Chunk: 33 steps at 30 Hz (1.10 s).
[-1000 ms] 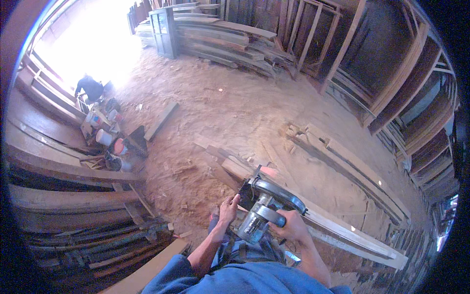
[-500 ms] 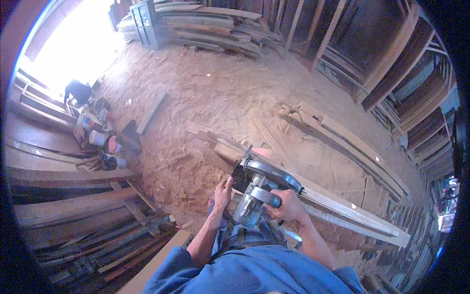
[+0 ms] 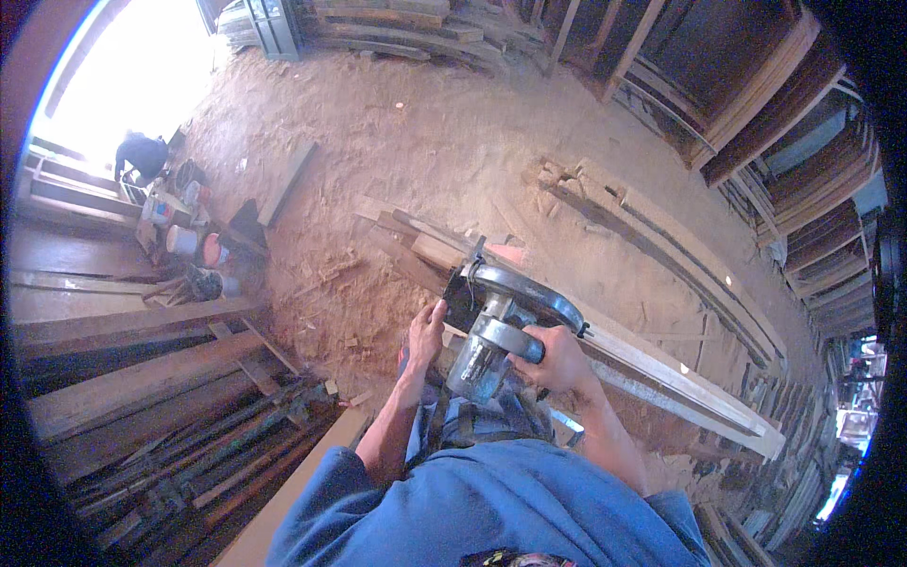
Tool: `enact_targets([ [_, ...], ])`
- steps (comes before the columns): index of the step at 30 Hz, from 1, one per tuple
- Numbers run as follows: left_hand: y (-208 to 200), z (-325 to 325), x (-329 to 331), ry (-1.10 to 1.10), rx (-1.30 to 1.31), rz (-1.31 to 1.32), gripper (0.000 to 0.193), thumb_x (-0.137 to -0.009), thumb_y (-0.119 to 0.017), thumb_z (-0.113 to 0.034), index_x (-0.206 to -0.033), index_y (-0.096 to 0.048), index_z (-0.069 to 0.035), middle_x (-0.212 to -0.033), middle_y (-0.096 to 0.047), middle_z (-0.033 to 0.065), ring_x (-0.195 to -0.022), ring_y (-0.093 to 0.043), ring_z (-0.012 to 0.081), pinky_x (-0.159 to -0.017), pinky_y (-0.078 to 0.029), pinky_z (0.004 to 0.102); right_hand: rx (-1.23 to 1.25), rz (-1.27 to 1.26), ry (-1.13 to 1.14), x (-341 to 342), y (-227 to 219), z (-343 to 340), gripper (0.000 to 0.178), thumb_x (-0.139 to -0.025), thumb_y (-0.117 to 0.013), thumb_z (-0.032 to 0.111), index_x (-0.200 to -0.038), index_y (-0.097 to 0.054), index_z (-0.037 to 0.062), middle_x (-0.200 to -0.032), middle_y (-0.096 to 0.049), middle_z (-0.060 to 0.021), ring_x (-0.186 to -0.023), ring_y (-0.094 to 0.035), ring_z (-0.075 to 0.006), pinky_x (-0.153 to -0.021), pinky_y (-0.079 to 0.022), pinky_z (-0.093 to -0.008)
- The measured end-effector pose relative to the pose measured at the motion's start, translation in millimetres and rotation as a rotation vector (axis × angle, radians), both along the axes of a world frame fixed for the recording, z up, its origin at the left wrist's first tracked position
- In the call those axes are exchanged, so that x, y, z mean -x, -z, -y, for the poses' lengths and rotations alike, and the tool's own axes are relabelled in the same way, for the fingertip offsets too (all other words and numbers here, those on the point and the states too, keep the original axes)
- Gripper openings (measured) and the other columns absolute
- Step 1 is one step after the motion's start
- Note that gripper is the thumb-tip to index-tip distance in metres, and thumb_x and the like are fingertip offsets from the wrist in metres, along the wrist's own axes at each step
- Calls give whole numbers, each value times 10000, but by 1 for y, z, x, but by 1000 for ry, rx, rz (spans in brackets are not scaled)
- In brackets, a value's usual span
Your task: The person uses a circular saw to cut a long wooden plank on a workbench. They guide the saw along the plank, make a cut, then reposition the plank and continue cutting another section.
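A circular saw (image 3: pixel 477 364) with a grey motor housing and a curved metal blade guard rests over a long pale wooden beam (image 3: pixel 675 378) in front of me. My right hand (image 3: pixel 557 359) is wrapped round the saw's rear handle. On the saw's left side, the fingers of my left hand (image 3: pixel 427 331) grip the edge of its dark base plate (image 3: pixel 461 300). The blade itself is hidden under the guard and plate. Past the saw, shorter boards (image 3: pixel 406 246) lie at the far left end of the beam.
More long beams (image 3: pixel 652 246) lie on the dusty floor to the right. Stacked timber (image 3: pixel 142 397) fills the left side, with buckets (image 3: pixel 181 241) beyond it. A loose plank (image 3: pixel 288 184) lies ahead. Boards (image 3: pixel 756 113) lean along the right wall. A dark animal (image 3: pixel 142 156) is near the bright doorway.
The view has tilted, so the floor, boards and saw sit higher in the picture. Both hands keep their places on the saw, which shows no clear shift along the beam.
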<state>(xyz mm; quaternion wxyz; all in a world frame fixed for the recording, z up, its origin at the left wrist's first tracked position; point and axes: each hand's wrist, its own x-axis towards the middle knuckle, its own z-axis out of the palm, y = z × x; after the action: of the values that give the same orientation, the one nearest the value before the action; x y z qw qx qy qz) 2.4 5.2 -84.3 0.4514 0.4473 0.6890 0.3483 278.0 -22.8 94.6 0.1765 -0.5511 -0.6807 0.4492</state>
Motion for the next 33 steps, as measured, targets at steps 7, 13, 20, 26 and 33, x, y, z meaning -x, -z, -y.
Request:
enact_targets([
  [7, 2, -1, -2, -47, 25, 16, 627, -1012, -571, -619, -1016, -728, -11, -715, -611, 60, -710, -591, 172, -674, -470, 358, -102, -30, -37, -2, -1, -2, 339, -774, -836, 244, -1028, -739, 41, -847, -736, -220, -831, -731, -417, -756, -581, -486],
  [13, 0, -2, -2, -36, 28, 49, 620, -1017, -578, -613, -947, -692, -8, -701, -579, 42, -691, -550, 152, -645, -447, 347, -97, 0, -29, -1, 0, -2, 321, -778, -831, 233, -1023, -740, 46, -841, -731, -223, -822, -730, -417, -746, -578, -486],
  [20, 2, -1, -4, -39, -63, 103, 600, -1019, -596, -594, -972, -680, -2, -714, -552, 17, -687, -500, 136, -627, -423, 336, -205, -56, -32, -1, 0, -1, 244, -822, -825, 187, -938, -708, 6, -759, -696, -211, -695, -703, -366, -663, -532, -433],
  [26, 7, -3, -1, -27, 2, 126, 597, -1016, -601, -598, -1017, -687, -7, -721, -551, 16, -703, -506, 133, -640, -425, 329, -138, -45, -23, -1, 3, -2, 277, -783, -823, 219, -985, -738, 49, -825, -728, -217, -813, -720, -428, -742, -566, -497],
  [33, 7, -3, 0, -19, 28, 114, 627, -1006, -596, -627, -1076, -718, -16, -761, -607, 29, -716, -543, 127, -652, -445, 321, -164, -41, -47, -3, 9, -2, 290, -781, -825, 227, -1000, -742, 57, -814, -726, -215, -805, -720, -425, -743, -570, -496],
])
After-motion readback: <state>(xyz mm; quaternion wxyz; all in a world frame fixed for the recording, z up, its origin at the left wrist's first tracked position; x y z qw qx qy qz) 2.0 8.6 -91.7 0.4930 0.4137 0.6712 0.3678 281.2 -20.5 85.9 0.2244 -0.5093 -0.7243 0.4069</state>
